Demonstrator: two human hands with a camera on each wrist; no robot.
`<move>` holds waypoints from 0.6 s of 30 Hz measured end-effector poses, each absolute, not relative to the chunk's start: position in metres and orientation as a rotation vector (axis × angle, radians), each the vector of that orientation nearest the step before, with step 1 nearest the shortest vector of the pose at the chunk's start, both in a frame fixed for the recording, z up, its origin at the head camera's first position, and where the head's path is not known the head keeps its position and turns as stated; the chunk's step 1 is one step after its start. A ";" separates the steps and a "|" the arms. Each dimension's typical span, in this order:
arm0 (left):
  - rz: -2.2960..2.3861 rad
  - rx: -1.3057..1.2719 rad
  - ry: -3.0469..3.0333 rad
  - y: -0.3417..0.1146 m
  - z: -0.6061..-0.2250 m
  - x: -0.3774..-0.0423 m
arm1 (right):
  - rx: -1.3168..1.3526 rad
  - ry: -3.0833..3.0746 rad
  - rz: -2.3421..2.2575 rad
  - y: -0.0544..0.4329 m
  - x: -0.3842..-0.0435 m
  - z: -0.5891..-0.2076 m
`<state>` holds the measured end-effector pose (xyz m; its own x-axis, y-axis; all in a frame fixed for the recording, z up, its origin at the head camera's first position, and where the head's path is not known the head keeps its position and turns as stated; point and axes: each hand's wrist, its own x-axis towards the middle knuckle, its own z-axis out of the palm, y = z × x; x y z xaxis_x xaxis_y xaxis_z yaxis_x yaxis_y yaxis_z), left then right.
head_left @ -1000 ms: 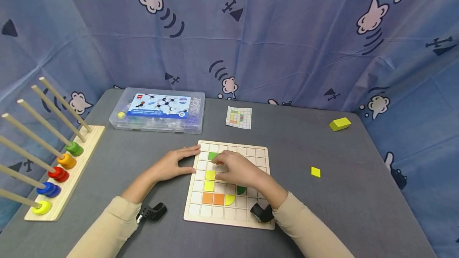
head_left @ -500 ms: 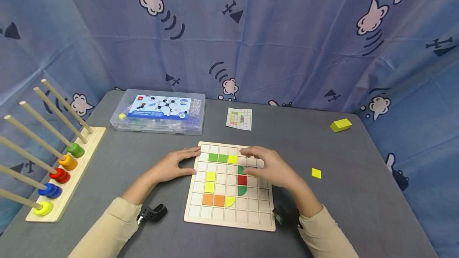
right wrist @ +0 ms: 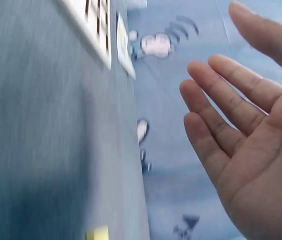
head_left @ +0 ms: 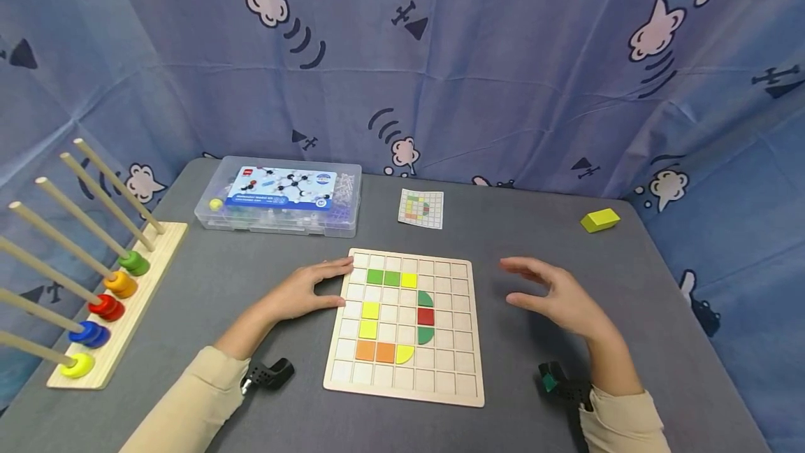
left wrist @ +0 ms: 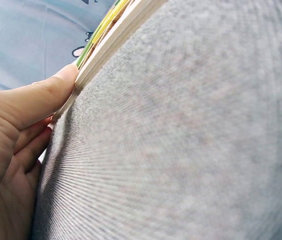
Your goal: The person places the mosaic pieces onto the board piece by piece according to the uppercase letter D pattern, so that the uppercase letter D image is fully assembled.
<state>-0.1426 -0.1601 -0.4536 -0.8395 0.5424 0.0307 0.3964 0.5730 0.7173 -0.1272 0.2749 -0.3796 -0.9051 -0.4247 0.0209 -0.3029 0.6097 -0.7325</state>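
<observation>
The wooden grid board [head_left: 453, 383] lies flat mid-table. On it are two green square tiles [head_left: 383, 277] beside a yellow one [head_left: 409, 280], two more yellow squares [head_left: 369, 320], orange squares [head_left: 374, 351], a yellow quarter-round [head_left: 404, 354], and a red square [head_left: 425, 317] between green quarter-rounds [head_left: 425, 335]. My left hand [head_left: 302, 292] rests at the board's left edge, thumb [left wrist: 56, 90] and fingertips touching it. Right of the board, my right hand [head_left: 556, 296] hovers above the table, fingers apart and palm bare in the right wrist view. It hides the spot where a loose yellow tile lay.
Behind the board lies a pattern card [head_left: 421, 209], with a clear plastic box [head_left: 277, 196] to its left. A wooden peg stand [head_left: 126, 313] with coloured rings is at far left. A yellow block [head_left: 600, 220] sits at back right, before a blue curtain [head_left: 503, 89].
My right hand has moved from over the board to the right, past its edge. A green and a yellow tile, earlier under that hand, now show in the top row. The left hand stays put.
</observation>
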 end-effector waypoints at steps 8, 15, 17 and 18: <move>1.123 0.787 2.607 -0.161 -0.457 -0.143 | -0.389 2.677 -1.159 0.321 -0.126 -0.394; 1.121 0.789 2.614 -0.162 -0.457 -0.144 | -0.271 2.695 -1.113 0.348 -0.124 -0.408; 1.117 0.796 2.615 -0.162 -0.457 -0.145 | -0.237 2.688 -1.099 0.354 -0.124 -0.411; 1.113 0.800 2.617 -0.162 -0.457 -0.145 | -0.230 2.683 -1.099 0.356 -0.124 -0.413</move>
